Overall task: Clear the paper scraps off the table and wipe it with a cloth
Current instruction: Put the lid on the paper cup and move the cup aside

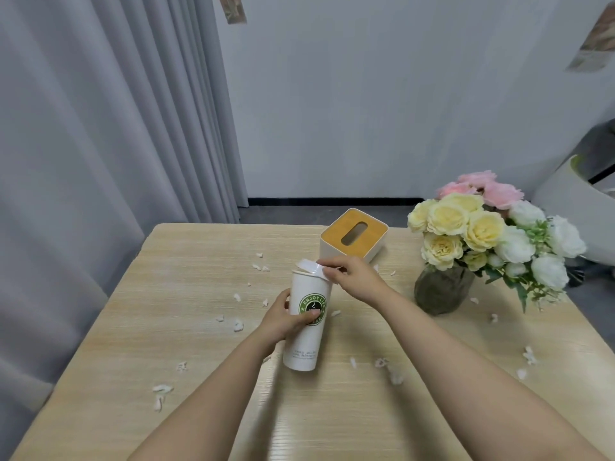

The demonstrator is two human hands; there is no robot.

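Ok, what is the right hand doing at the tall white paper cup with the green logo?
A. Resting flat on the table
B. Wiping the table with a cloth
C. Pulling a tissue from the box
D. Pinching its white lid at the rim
D: the right hand pinches the white plastic lid, tilted at the rim of the tall white paper cup, which the left hand grips.

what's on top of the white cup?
A white lid, tilted and half off the rim of the white cup, pinched by the right hand. Left hand grips the cup. Its inside isn't visible.

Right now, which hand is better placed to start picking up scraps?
The right hand, probably: it only pinches the lid, which tilts off the rim. The left hand grips the cup and steadies it, so it is occupied.
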